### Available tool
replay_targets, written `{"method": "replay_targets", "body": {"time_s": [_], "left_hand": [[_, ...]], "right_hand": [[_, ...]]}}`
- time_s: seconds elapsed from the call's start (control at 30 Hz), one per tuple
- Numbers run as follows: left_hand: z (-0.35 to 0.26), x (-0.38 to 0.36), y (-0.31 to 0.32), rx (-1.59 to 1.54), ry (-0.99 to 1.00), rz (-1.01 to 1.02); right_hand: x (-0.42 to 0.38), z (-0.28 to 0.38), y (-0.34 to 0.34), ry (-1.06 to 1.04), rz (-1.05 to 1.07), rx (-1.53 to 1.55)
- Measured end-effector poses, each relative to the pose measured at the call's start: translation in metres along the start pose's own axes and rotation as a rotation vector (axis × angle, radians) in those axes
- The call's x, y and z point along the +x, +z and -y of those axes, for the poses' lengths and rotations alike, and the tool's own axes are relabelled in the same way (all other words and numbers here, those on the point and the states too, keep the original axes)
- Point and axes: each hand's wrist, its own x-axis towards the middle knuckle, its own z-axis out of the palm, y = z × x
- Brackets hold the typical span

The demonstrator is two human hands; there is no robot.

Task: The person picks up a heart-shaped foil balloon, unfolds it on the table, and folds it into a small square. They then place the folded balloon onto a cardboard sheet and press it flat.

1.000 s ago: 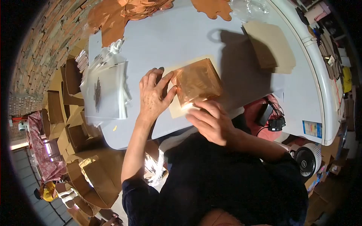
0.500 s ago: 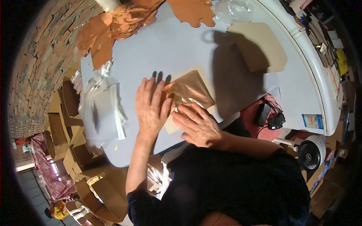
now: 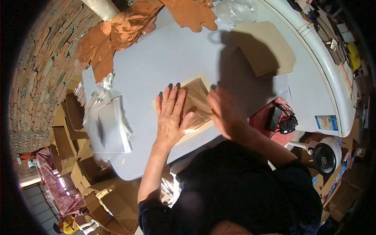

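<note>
A copper-coloured foil piece [image 3: 197, 102] lies over a beige card [image 3: 202, 76] on the grey tabletop. My left hand [image 3: 170, 115] rests flat on the left side of both, fingers stretched out and thumb spread toward the foil. At the right edge of the foil is my right hand [image 3: 228, 113], turned on its side and blurred by motion. Its fingers look extended, with nothing seen in them.
Crumpled copper foil [image 3: 125, 29] covers the far left edge. A stack of beige cards [image 3: 262, 45] lies far right, partly in shadow. Clear plastic bags [image 3: 109, 125] are at left. A black adapter [image 3: 288, 125] with cables and a small fan [image 3: 325, 158] are near right.
My right hand has swung off the foil's lower edge to its right side. My left hand has shifted right and now lies on the card. The foil looks flatter.
</note>
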Motion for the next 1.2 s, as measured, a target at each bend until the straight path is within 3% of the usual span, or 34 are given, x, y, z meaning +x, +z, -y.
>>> {"method": "replay_targets", "body": {"time_s": [0.03,0.23,0.53,0.73,1.03,1.2], "left_hand": [[-0.002,0.0,0.0,0.013,0.012,-0.015],[-0.004,-0.001,-0.001,0.051,0.06,0.015],[-0.004,0.0,-0.001,0.062,0.066,0.08],[-0.003,0.0,0.0,0.047,0.05,0.079],[-0.002,0.0,0.002,0.051,0.052,0.068],[-0.001,0.004,0.002,0.054,0.056,0.057]], "right_hand": [[0.011,-0.001,-0.012,0.116,0.025,-0.001],[0.029,-0.015,-0.016,0.002,0.203,-0.24],[0.036,-0.022,-0.009,0.02,0.213,-0.089],[0.039,-0.032,0.002,0.22,0.125,0.239],[0.034,-0.037,0.017,0.159,0.002,0.404],[0.042,-0.031,0.007,0.209,0.033,0.438]]}}
